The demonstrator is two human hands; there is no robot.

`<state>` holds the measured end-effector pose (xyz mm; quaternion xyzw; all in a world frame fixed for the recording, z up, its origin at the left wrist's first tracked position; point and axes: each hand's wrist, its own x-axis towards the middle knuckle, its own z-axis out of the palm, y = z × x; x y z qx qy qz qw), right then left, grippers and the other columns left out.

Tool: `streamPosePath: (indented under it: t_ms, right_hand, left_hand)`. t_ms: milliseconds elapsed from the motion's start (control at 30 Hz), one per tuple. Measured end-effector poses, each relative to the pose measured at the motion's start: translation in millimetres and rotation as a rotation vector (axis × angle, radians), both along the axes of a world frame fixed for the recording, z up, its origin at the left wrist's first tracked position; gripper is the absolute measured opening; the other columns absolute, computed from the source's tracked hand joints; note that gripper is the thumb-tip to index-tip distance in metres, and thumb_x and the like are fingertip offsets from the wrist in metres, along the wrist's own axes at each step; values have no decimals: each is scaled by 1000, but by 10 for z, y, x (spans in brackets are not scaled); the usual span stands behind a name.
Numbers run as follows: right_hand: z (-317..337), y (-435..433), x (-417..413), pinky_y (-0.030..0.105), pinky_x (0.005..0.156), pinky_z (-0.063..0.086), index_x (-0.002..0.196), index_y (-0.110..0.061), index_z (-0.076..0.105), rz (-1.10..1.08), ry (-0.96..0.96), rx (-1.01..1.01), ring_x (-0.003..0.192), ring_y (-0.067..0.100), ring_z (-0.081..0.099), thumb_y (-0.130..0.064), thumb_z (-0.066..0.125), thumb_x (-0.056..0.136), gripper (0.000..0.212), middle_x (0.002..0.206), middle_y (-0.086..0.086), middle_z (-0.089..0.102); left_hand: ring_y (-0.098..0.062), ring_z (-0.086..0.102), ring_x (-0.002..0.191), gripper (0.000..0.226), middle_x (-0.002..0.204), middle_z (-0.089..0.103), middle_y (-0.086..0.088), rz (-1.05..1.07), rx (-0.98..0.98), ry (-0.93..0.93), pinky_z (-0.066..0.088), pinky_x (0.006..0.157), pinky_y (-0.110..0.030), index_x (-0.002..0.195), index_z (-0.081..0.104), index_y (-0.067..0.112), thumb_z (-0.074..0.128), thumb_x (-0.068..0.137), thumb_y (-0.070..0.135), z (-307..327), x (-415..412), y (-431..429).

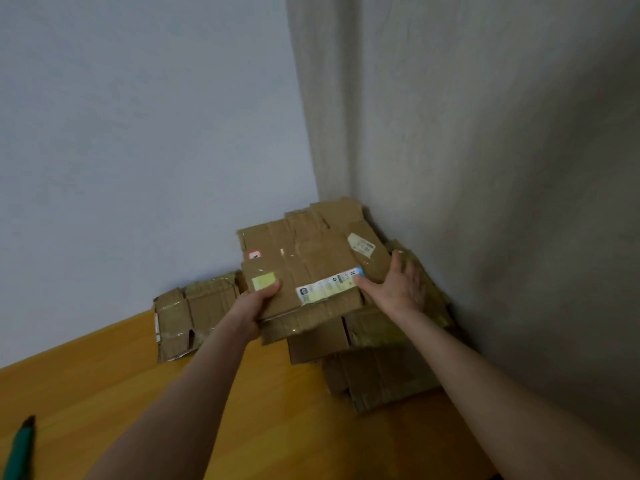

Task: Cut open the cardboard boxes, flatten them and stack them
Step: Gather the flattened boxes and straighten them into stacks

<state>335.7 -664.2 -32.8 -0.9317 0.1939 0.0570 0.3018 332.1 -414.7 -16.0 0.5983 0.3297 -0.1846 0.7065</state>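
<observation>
Stacking step. My left hand (258, 301) grips the flat box (304, 265) by its near edge; my right hand (401, 285) rests on its right side, fingers spread. Next: square it on the stack (381, 372), then release.

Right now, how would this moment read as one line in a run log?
step: stacking | left hand: grips top flattened box | right hand: steadies its right edge | pile: in wall corner | green tool: lying apart

Of the person only bare parts show: the left forearm (194, 375) and right forearm (485, 368), uncovered to the picture's lower edge, and the bare left hand (257, 302) and right hand (403, 289).
</observation>
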Motion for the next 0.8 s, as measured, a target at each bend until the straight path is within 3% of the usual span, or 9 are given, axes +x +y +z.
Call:
streamPosePath:
  t_ms: [67, 200, 267, 333, 367, 433, 500, 633, 800]
  right_hand:
    - [-3, 95, -15, 55, 116, 13, 153, -22, 5, 37, 14, 61, 146, 31, 12, -73, 60, 73, 109, 160, 7, 13]
    - [-142, 172, -74, 57, 116, 9, 153, -23, 4, 77, 48, -58, 147, 33, 4, -71, 61, 72, 110, 161, 6, 6]
    - [-234, 72, -101, 59, 115, 10, 153, -23, 4, 47, 96, -132, 146, 35, 3, -72, 62, 70, 112, 160, 9, 5]
    - [-308, -81, -123, 61, 114, 10, 152, -23, 5, 2, 166, -166, 144, 39, 6, -75, 64, 65, 117, 158, 13, 7]
    - [-334, -158, -126, 61, 114, 12, 152, -24, 5, -19, 203, -160, 143, 42, 8, -77, 65, 63, 120, 157, 15, 8]
    - [-365, -254, -119, 63, 111, 18, 151, -25, 6, -32, 258, -138, 140, 45, 15, -78, 66, 59, 123, 155, 17, 12]
    - [-383, -247, -117, 62, 108, 24, 150, -25, 9, -10, 272, -140, 137, 44, 22, -80, 66, 58, 121, 152, 17, 18]
    - [-376, -139, -125, 57, 107, 28, 147, -24, 17, 8, 231, -142, 133, 40, 29, -83, 63, 58, 116, 145, 17, 27]
    - [-306, -44, -136, 54, 108, 29, 143, -24, 28, -19, 156, -68, 132, 39, 30, -82, 58, 64, 102, 144, 17, 31]
  left_hand:
    - [-32, 66, 99, 59, 111, 69, -16, -58, 35, 33, 54, 82, -43, 125, 57, 3, 79, 75, 26, -13, -54, 96]
    - [-33, 62, 107, 65, 120, 65, -16, -119, 46, 24, 49, 97, -48, 129, 54, 6, 81, 73, 26, -214, -104, -245]
    - [-32, 58, 114, 65, 128, 60, -14, -191, 304, -43, 47, 99, -43, 131, 53, 8, 81, 76, 29, -374, -64, -493]
    - [-34, 45, 127, 81, 139, 45, -13, -295, 697, -72, 41, 106, -46, 140, 42, 15, 78, 75, 47, -462, -54, -594]
    - [-36, 39, 132, 90, 144, 37, -14, -289, 752, -65, 38, 108, -48, 146, 35, 19, 76, 74, 54, -486, -62, -582]
    - [-37, 39, 133, 96, 148, 34, -15, -219, 559, -18, 39, 106, -50, 149, 28, 18, 75, 74, 54, -553, -70, -498]
    - [-34, 51, 123, 88, 140, 48, -15, -137, 369, 26, 47, 99, -46, 142, 38, 8, 78, 74, 46, -572, -93, -434]
    - [-30, 56, 106, 70, 120, 59, -12, -64, 215, 61, 45, 84, -42, 129, 49, 4, 80, 75, 36, -483, -66, -341]
    - [-32, 60, 106, 57, 121, 62, -15, -52, 121, 36, 49, 94, -48, 132, 50, 7, 74, 83, 25, -371, -117, -65]
